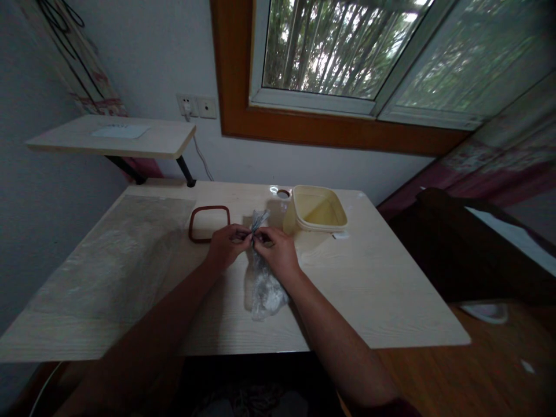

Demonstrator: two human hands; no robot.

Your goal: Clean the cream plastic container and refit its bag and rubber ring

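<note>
A clear plastic bag [266, 292] with something white inside lies on the pale wooden table [382, 289]. Its twisted neck points away from me. My left hand [226, 245] and my right hand [278, 250] meet at that neck, fingers pinched closed on it. Just beyond my hands stand a small clear jar [278, 209] and a cream plastic container [318, 209]. A brown rectangular seal ring [209, 223] lies flat to the left of my left hand.
A large clear plastic sheet [117, 255] covers the table's left part. A raised shelf [113, 136] with a paper stands at the back left, below a wall socket [196, 106]. A dark chair or furniture piece [460, 249] is to the right.
</note>
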